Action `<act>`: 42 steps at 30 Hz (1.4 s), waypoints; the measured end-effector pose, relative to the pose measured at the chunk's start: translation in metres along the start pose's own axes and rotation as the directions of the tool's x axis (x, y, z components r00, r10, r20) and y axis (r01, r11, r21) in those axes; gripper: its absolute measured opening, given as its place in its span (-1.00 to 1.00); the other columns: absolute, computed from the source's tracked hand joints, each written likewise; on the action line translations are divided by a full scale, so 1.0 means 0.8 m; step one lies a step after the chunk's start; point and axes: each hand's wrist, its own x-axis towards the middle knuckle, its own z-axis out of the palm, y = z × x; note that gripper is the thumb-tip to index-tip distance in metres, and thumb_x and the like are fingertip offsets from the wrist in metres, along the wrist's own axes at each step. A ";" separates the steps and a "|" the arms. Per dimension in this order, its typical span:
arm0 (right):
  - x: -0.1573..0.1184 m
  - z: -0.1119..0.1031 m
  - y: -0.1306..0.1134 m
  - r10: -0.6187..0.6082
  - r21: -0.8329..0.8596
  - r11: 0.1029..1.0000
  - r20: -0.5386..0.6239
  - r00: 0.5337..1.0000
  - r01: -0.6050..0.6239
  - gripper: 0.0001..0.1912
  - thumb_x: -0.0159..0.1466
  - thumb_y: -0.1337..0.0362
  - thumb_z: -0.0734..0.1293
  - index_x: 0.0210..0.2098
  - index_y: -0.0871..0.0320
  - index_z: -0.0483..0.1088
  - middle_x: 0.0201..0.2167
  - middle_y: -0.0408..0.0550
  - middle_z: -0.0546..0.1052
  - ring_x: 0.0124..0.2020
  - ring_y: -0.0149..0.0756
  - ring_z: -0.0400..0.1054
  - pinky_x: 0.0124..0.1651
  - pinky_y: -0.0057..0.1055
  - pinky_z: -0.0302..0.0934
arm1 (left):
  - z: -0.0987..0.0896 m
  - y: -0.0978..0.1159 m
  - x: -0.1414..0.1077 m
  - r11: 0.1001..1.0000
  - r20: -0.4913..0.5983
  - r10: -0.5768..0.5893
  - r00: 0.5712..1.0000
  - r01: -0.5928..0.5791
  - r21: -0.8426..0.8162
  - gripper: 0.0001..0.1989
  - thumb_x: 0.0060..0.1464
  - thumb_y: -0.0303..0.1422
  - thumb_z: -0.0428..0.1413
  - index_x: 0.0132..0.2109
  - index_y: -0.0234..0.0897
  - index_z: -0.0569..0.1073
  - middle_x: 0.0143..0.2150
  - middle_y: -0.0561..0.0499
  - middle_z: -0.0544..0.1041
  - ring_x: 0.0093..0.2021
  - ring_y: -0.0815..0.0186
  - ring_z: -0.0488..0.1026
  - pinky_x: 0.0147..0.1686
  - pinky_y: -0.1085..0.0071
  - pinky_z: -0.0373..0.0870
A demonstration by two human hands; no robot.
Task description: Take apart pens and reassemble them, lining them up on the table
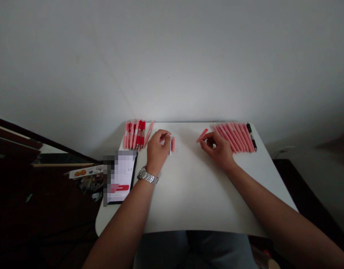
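Head view: left hand [157,148] pinches one slim pale piece [170,146], right hand [219,150] one pink tube [203,133].

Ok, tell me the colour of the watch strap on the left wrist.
The watch strap is silver; the head view shows it best.

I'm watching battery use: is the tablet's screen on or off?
On: the tablet has a bright, pale display, with a red bar and the digits 17 visible, though part is pixelated.
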 end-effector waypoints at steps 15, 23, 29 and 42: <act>0.001 0.005 0.015 0.030 0.312 0.950 -0.025 0.999 -0.020 -0.78 0.27 0.16 0.43 -0.23 0.09 0.32 -0.27 -0.07 0.54 -0.26 -0.29 0.50 -0.14 -0.28 0.41 | 0.000 0.000 -0.001 1.000 0.006 -0.005 1.000 0.005 0.011 -0.89 0.28 -0.39 0.06 -0.19 -0.22 0.49 -0.18 0.00 0.61 -0.16 0.31 0.54 -0.04 0.34 0.48; 0.004 0.010 0.016 0.025 0.419 0.908 -0.048 0.999 -0.003 -0.40 0.22 0.16 0.48 0.15 -0.03 0.15 -0.30 -0.17 0.55 -0.26 -0.26 0.55 -0.15 -0.26 0.48 | 0.000 0.001 0.000 1.000 0.013 0.002 1.000 -0.003 0.011 -0.88 0.28 -0.37 0.05 -0.20 -0.22 0.49 -0.17 -0.01 0.61 -0.16 0.30 0.55 -0.05 0.34 0.47; 0.002 0.007 0.010 0.029 0.394 0.919 -0.050 0.998 -0.007 -0.42 0.25 0.19 0.45 0.17 -0.03 0.16 -0.30 -0.16 0.58 -0.24 -0.23 0.57 -0.10 -0.19 0.50 | 0.000 -0.001 0.000 1.000 0.014 0.004 1.000 -0.004 0.007 -0.88 0.28 -0.37 0.05 -0.20 -0.21 0.49 -0.18 0.00 0.61 -0.16 0.30 0.55 -0.06 0.34 0.47; 0.003 0.007 0.008 0.040 0.356 0.934 -0.054 0.998 -0.019 -0.48 0.25 0.20 0.45 0.12 0.02 0.20 -0.32 -0.12 0.60 -0.28 -0.23 0.58 -0.14 -0.21 0.51 | -0.001 0.002 0.000 1.000 0.010 -0.006 1.000 0.006 0.013 -0.88 0.28 -0.38 0.05 -0.20 -0.21 0.49 -0.18 0.00 0.61 -0.15 0.31 0.54 -0.04 0.35 0.47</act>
